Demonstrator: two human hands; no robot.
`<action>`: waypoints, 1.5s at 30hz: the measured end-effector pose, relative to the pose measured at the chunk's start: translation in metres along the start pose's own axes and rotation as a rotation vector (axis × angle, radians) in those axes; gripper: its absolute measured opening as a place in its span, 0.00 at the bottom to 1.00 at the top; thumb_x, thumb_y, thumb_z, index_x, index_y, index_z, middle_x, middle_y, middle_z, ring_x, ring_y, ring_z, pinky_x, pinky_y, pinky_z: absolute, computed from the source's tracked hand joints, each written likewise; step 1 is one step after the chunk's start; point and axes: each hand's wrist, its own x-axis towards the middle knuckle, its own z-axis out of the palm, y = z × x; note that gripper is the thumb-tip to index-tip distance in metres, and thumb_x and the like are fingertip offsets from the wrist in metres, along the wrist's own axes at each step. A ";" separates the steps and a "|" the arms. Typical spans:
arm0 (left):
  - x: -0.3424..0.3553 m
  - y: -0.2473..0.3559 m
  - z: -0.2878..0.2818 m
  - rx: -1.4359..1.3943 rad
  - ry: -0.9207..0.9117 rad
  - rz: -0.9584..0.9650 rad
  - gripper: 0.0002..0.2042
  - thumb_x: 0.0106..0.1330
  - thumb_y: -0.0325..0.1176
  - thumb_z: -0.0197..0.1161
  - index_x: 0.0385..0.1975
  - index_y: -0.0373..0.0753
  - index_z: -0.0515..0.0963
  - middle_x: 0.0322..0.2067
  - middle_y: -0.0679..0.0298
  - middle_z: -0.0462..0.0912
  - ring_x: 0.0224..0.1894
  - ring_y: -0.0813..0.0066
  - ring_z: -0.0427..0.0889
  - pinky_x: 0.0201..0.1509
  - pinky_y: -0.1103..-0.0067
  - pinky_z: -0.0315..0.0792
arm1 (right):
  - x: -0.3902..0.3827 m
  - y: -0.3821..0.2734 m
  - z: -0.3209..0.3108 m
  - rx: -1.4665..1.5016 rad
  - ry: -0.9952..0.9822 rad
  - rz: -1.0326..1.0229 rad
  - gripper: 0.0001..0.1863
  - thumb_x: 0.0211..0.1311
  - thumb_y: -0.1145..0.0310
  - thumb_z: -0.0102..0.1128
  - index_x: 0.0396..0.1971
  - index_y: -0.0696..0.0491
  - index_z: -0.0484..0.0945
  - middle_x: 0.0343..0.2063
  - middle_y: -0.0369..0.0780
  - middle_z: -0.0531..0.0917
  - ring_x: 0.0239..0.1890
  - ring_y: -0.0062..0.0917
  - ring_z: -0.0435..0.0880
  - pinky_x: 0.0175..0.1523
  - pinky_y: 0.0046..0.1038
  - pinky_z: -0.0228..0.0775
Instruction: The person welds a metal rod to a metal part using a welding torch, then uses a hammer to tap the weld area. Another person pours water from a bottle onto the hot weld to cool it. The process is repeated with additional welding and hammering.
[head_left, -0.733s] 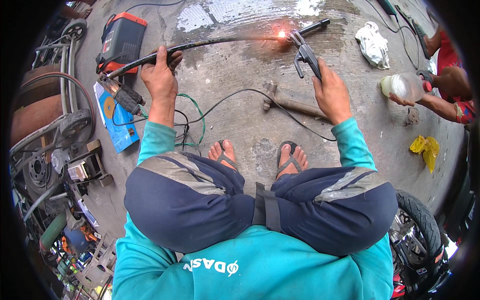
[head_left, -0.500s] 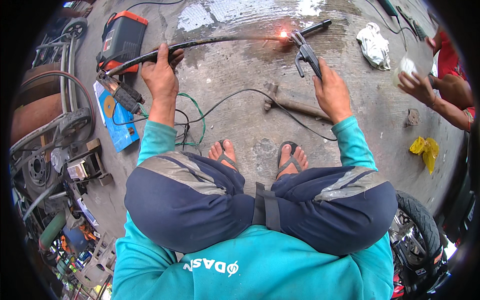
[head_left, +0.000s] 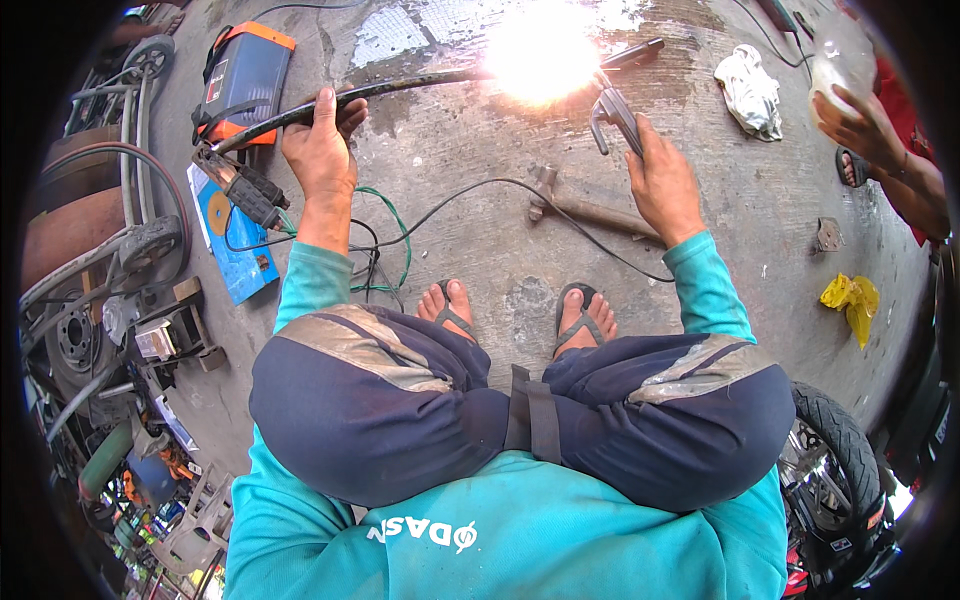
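Observation:
My left hand [head_left: 322, 165] is closed round a curved dark metal pipe [head_left: 415, 82], holding it above the concrete. The jaws of a welding ground clamp [head_left: 240, 188] sit at the pipe's left end. In my right hand [head_left: 664, 185] I grip the handle of an electrode holder [head_left: 622, 118], with its head pointing up and left. A blinding welding arc [head_left: 541, 52] burns at the pipe's right part, and its glare hides the electrode and the spot being struck. Past the glare, a dark pipe end [head_left: 640, 52] shows.
An orange-and-black welding machine [head_left: 245, 85] and a blue sheet [head_left: 245, 250] lie left. Cables [head_left: 490, 181] and a T-ended metal piece [head_left: 595, 208] are near my feet. At right are a white cloth [head_left: 748, 92], yellow plastic [head_left: 852, 305], and another person's hand [head_left: 862, 125] with a clear bag.
A small red glow at the electrode has become a large white arc. My hands have hardly moved. The other person's hand and bag have shifted up and right, and a sandalled foot now shows there.

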 end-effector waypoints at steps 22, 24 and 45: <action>0.003 -0.005 -0.006 -0.006 -0.032 0.037 0.09 0.73 0.28 0.63 0.43 0.26 0.76 0.36 0.49 0.86 0.31 0.60 0.89 0.35 0.72 0.88 | 0.004 0.002 0.003 0.025 -0.041 0.025 0.31 0.69 0.64 0.59 0.70 0.50 0.63 0.41 0.54 0.83 0.44 0.51 0.84 0.49 0.50 0.76; 0.002 -0.004 -0.007 -0.022 -0.044 0.043 0.10 0.73 0.28 0.64 0.42 0.26 0.76 0.36 0.49 0.85 0.30 0.60 0.89 0.35 0.72 0.88 | 0.005 -0.002 0.001 0.007 -0.060 0.044 0.31 0.69 0.65 0.59 0.70 0.50 0.63 0.41 0.53 0.83 0.44 0.51 0.84 0.49 0.51 0.76; 0.000 -0.002 0.003 0.093 0.012 0.066 0.09 0.74 0.28 0.63 0.42 0.26 0.76 0.35 0.50 0.85 0.30 0.60 0.89 0.35 0.71 0.88 | 0.001 0.027 0.018 -0.189 0.316 -0.340 0.29 0.69 0.68 0.59 0.69 0.55 0.66 0.47 0.55 0.83 0.47 0.52 0.83 0.51 0.46 0.76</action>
